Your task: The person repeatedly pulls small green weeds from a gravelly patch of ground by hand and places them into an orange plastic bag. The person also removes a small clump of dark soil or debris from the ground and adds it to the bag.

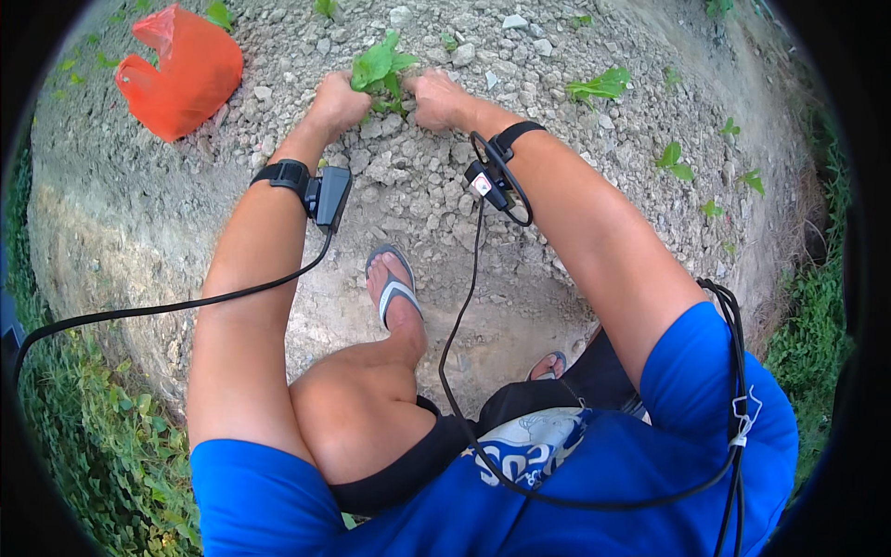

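A leafy green seedling (378,64) stands in dry, lumpy soil in front of me, between my two hands. My left hand (342,102) is curled close against the seedling's left side, and its fingertips are hidden. On the other side, my right hand (438,101) is bent down at the soil, with its thumb or a finger close to the stem. Whether either hand grips the stem or only soil cannot be made out. Farther right, a limp bunch of green leaves (600,85) lies on the clods.
An orange-red plastic bag (188,76) sits on the soil at the upper left. Small seedlings (674,161) grow at the right. A black cable (174,306) runs from my left wrist device (333,198), another (452,334) from the right one (487,184). My sandaled foot (393,285) is below.
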Motion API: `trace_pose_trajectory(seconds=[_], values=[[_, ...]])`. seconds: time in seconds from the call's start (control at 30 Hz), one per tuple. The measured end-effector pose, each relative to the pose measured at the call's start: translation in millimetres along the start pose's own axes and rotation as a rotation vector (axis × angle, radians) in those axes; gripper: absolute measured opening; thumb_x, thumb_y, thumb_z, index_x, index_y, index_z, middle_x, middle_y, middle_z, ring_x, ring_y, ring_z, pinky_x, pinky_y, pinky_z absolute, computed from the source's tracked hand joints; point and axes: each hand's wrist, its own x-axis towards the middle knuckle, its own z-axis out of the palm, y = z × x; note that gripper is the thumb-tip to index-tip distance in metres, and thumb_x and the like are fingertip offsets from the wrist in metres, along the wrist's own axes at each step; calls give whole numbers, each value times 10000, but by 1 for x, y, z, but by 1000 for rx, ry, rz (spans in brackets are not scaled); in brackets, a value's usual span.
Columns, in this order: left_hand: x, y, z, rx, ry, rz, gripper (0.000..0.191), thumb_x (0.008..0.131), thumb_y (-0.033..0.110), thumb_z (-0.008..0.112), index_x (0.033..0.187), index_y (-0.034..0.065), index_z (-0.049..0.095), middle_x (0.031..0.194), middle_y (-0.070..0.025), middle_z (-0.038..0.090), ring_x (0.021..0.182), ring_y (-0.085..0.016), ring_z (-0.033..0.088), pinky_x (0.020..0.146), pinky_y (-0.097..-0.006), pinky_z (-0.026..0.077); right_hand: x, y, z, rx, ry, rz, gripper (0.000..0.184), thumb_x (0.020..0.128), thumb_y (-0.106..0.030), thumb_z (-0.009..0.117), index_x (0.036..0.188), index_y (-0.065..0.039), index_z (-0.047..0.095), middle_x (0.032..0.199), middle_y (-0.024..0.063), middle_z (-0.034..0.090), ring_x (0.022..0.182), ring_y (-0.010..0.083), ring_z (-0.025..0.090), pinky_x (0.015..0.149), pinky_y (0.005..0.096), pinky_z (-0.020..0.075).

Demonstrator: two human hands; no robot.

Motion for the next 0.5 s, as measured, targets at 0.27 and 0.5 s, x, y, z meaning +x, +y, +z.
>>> trace_pose_trajectory(seconds=[0.27,0.5], values=[[-14,7,34,199,-101,14,338,808,101,660,1091,-76,712,1058,-276,746,1017,-390,731,912,-425,553,4,12,6,-4,-217,-33,265,787,-44,593,1003,-3,740,1035,267,730,1038,443,688,914,503,562],[-15,19,33,358,-103,34,319,801,103,645,1051,-86,705,968,-235,739,927,-328,721,836,-421,552,2,17,8,-67,-207,-26,269,829,-57,635,1068,-58,759,1159,193,741,1132,398,685,919,503,575]])
